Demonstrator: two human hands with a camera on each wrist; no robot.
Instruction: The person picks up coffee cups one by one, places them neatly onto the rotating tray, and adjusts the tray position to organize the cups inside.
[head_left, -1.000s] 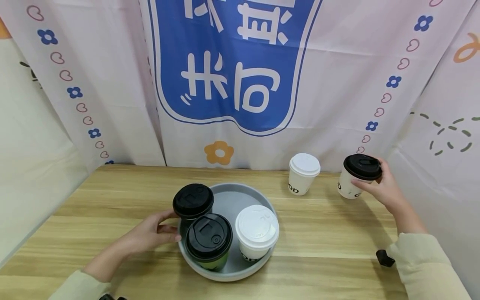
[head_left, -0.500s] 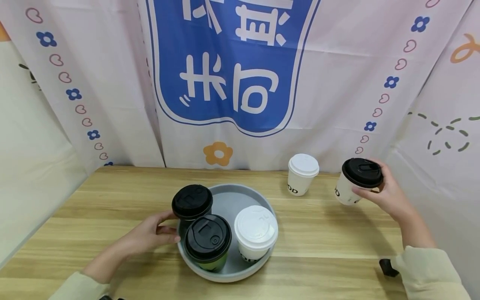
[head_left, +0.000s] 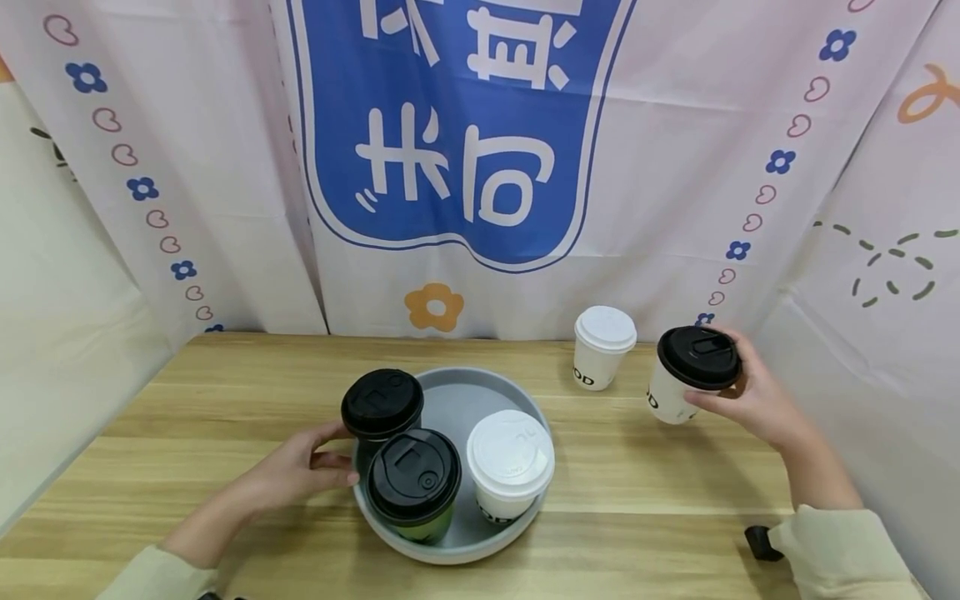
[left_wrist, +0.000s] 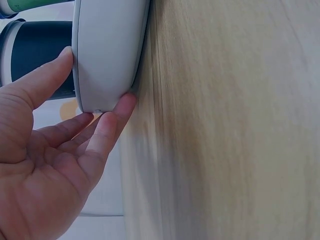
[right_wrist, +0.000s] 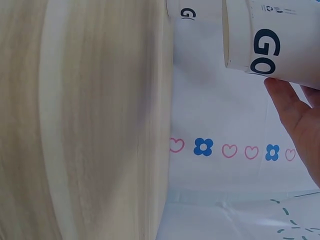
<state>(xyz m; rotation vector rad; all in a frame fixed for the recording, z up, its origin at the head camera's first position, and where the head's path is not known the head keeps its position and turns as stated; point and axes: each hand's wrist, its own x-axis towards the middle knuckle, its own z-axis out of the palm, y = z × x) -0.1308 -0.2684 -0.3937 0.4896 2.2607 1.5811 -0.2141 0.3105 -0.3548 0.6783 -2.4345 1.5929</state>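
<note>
My right hand point(head_left: 761, 400) holds a white paper cup point(head_left: 671, 396) with a black lid, thumb on one side and fingers behind. In the right wrist view the white cup point(right_wrist: 285, 42) is off the table, and black letters show on its side. My left hand point(head_left: 296, 471) is at the left edge of a round grey tray point(head_left: 468, 385). In the left wrist view its thumb touches the rim of the tray point(left_wrist: 107, 55) and its fingers bear on the outer side and underside. The tray carries a dark cup point(head_left: 382, 404), a green cup point(head_left: 420, 525) with a black lid and a white-lidded cup point(head_left: 510, 462).
Another white cup point(head_left: 600, 350) with a white lid stands at the back of the wooden table point(head_left: 622, 533), between the tray and the held cup. A printed cloth point(head_left: 675, 167) hangs behind the table.
My right hand has carried the black-lidded white cup off the table, leftward and a little nearer. The left hand and the tray stay in place.
</note>
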